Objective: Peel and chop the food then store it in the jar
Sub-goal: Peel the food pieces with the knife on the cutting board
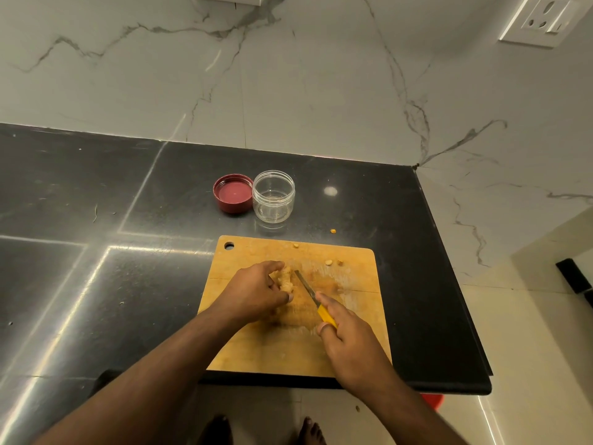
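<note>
- Left hand (256,292) pins the pale food piece (286,279), ginger perhaps, mid cutting board (282,348), fingers curled.
- Right hand (345,337) grips the yellow-handled knife (313,295), blade beside it.
- Open jar (273,196) beyond the board, red lid (233,193) touching.

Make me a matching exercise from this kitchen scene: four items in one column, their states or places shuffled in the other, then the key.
Items:
1. jar
2. lid
3. knife
4. food piece

States:
A. lying upside down on the counter
B. held by the right hand
C. open and empty
D. held on the cutting board by the left hand

Pairs: 1-C, 2-A, 3-B, 4-D
</note>
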A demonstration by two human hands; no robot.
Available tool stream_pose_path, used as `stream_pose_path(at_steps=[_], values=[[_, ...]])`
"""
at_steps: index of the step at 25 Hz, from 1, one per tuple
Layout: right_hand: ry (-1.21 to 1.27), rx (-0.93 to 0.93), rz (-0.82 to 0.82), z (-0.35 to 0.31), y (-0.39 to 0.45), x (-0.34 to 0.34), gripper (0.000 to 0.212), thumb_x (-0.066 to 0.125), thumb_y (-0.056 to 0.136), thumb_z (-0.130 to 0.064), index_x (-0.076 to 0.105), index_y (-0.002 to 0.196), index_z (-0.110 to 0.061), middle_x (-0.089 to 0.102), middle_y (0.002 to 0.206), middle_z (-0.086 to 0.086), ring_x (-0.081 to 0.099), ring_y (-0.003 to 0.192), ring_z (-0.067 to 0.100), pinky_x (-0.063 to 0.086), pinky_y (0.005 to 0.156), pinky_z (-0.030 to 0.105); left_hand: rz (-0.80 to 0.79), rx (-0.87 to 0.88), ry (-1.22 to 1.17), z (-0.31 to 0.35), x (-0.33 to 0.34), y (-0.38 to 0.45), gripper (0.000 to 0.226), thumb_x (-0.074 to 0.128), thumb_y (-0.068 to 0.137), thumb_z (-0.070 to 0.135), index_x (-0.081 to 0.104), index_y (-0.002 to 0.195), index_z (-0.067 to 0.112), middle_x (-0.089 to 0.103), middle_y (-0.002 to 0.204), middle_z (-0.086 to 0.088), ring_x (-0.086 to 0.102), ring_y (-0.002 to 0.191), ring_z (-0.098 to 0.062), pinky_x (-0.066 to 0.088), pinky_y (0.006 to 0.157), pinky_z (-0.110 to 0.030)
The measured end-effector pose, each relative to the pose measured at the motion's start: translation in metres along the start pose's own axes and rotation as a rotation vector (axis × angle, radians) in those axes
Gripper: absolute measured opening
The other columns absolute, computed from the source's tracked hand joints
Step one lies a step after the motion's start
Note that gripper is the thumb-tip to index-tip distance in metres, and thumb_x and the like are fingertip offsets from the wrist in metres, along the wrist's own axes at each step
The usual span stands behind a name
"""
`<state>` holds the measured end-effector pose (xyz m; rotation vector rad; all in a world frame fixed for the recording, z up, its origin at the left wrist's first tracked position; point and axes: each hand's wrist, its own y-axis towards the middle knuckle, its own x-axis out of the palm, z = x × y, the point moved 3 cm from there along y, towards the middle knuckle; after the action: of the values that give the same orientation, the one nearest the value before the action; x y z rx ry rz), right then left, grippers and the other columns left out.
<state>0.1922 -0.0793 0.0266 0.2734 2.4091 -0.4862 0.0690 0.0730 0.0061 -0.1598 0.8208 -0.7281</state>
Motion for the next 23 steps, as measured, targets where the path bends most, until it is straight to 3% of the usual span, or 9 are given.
stream_pose_path(at_steps=[11,20,23], values=[[-0.078,-0.013,-0.019,-0.018,-0.014,0.008,0.051,0.037,0.104,-0.021,0.028,0.154,-0.028,0.039,0.152,-0.009,0.037,0.135,0.004,0.03,0.108,0.015,0.041,-0.003,-0.034,0.0,0.005,-0.004,0.073,0.078,0.084,0.03,0.043,0.148,0.027,0.069,0.085,0.009,0.065,0.074,-0.007,0.043,0.053,-0.015],[-0.063,0.007,-0.007,-0.022,-0.014,0.004,0.051,0.038,0.104,-0.021,0.03,0.153,-0.03,0.041,0.15,-0.01,0.039,0.129,0.002,0.032,0.105,0.015,0.059,0.015,-0.084,-0.006,0.006,-0.005,0.075,0.081,0.081,0.039,0.045,0.146,0.025,0.069,0.084,0.008,0.067,0.072,-0.008,0.047,0.058,-0.02],[-0.037,0.026,0.014,-0.016,-0.015,-0.001,0.051,0.04,0.103,-0.02,0.033,0.152,-0.031,0.042,0.149,-0.011,0.04,0.126,0.0,0.035,0.105,0.017,0.119,0.016,-0.132,-0.014,-0.005,-0.005,0.058,0.076,0.086,0.035,0.052,0.138,0.026,0.07,0.091,0.006,0.067,0.076,-0.008,0.051,0.067,-0.023]])
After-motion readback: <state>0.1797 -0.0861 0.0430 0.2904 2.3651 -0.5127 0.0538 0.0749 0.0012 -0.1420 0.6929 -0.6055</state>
